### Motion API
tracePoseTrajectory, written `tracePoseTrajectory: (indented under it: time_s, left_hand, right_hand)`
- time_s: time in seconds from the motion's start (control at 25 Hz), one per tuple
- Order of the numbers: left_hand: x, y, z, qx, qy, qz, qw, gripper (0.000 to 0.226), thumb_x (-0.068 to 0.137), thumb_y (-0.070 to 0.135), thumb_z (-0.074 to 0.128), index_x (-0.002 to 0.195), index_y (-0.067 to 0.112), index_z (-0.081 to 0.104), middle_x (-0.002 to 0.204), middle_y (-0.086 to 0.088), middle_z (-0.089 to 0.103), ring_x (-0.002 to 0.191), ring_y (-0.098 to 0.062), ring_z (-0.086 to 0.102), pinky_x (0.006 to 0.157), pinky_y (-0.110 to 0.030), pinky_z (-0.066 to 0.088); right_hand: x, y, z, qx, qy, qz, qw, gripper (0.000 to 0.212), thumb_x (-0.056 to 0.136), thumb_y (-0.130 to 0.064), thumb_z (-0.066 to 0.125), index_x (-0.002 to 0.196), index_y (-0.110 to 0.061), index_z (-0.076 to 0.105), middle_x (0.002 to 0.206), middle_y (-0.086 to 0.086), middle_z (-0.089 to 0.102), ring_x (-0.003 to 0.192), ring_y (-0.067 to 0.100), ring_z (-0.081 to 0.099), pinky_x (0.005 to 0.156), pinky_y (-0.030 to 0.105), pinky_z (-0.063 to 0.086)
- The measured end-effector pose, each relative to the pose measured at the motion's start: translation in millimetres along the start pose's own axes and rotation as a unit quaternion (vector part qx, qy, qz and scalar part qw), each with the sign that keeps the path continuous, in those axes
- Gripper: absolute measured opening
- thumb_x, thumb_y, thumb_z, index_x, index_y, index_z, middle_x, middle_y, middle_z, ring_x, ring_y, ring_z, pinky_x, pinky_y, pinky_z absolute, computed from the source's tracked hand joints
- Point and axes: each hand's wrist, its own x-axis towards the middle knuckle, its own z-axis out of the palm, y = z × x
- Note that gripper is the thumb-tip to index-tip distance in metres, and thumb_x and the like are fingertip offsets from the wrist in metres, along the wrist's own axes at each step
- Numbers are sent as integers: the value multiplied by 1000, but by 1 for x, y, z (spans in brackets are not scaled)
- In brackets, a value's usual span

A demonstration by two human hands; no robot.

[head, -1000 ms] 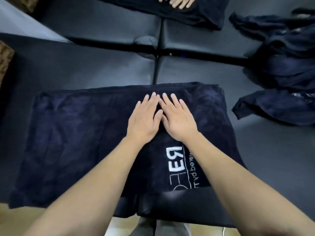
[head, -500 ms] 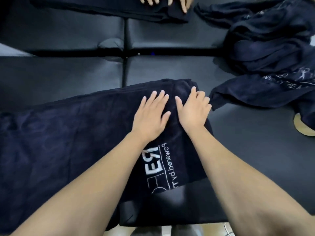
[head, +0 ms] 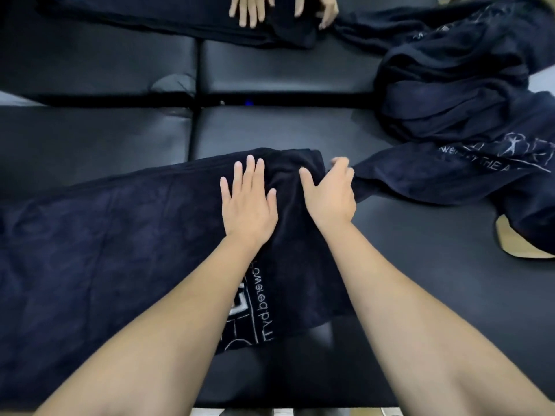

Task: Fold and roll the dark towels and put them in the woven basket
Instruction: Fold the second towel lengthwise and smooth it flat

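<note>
A folded dark towel [head: 120, 250] with white lettering lies flat across the black padded table [head: 420, 280], running from the left edge to the middle. My left hand [head: 247, 202] rests flat on its right part, fingers straight and spread. My right hand [head: 329, 193] is at the towel's right end. Its thumb lies on top and its fingers curl over the far right corner, gripping the edge. The woven basket is not clearly in view.
A heap of loose dark towels [head: 462, 94] fills the right back, one of them [head: 450, 172] reaching almost to my right hand. A tan rounded object [head: 516, 244] peeks from under the heap. Another person's hands [head: 249, 10] press on a towel at the far side.
My hands, side by side on the towel a second ago, have parted. The right one slid to the towel's right end and curled over the edge; the view turned right.
</note>
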Motion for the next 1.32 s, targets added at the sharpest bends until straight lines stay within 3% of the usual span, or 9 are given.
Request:
tracePoseTrajectory:
  time_s: [0.24,0.28,0.32,0.44,0.56,0.72,0.92,1.12,1.32]
  left_hand:
    - [-1,27,9,-50,-29,27,998,62,105,45,19,162,20,13,169,5,9,156,-14,-1,127,-43,2]
    - [1,29,10,-41,-36,19,998,64,104,48,17,162,21,10,170,6,7,156,-13,-3,127,-43,0]
    - [2,31,10,-44,-34,16,998,65,104,49,15,162,22,9,170,7,5,156,-13,-5,126,-43,-1]
    - [-3,32,9,-128,11,17,992,63,106,47,23,162,20,12,170,5,9,156,-12,-2,127,-44,1]
    - [-8,34,9,-210,26,21,977,71,104,50,31,162,17,7,170,3,1,156,-13,-2,127,-42,-1]
    - [-10,30,5,-226,26,52,972,81,102,57,35,161,21,-8,169,3,-16,155,-13,-12,126,-40,-5]
    - [-9,20,6,-187,-25,-27,982,82,97,66,20,160,22,-11,169,2,-15,153,-8,-17,126,-40,-7]
    - [-18,35,5,-100,42,-32,994,73,104,53,26,161,18,-1,170,0,-2,156,-19,-7,127,-45,-2]
    - [-48,70,27,20,18,-11,1000,75,102,54,23,161,12,2,170,-5,2,156,-24,-5,125,-51,7]
  right_hand:
    - [33,-15,-5,280,-172,138,934,44,82,-49,77,100,-11,60,89,-11,44,79,11,42,73,34,53]
    - [38,-17,-8,320,-182,151,917,44,83,-45,78,106,-11,62,129,6,40,120,26,39,78,36,57]
    - [42,-17,-11,339,-201,162,905,45,83,-45,78,112,-16,62,107,-2,70,99,17,67,83,37,56]
    - [45,-14,-17,315,-318,183,875,69,73,-62,80,124,-19,63,123,-1,68,116,19,63,103,42,50]
    - [39,-14,-15,264,-416,139,859,67,71,-64,79,124,-24,68,120,-8,72,112,12,65,97,37,51]
    - [43,-26,-12,419,-404,87,808,23,93,-34,69,111,-19,72,107,2,78,101,16,74,87,35,57]
    - [48,-20,-6,544,-312,162,762,25,98,-32,63,114,-13,69,111,10,76,104,25,73,93,42,58]
    - [54,-9,-15,361,-294,153,871,69,77,-77,62,110,-18,69,108,-5,73,105,19,67,92,41,53]
    - [62,5,-10,142,-201,-62,967,22,93,-32,69,87,-12,61,78,-3,64,74,18,60,66,31,46]
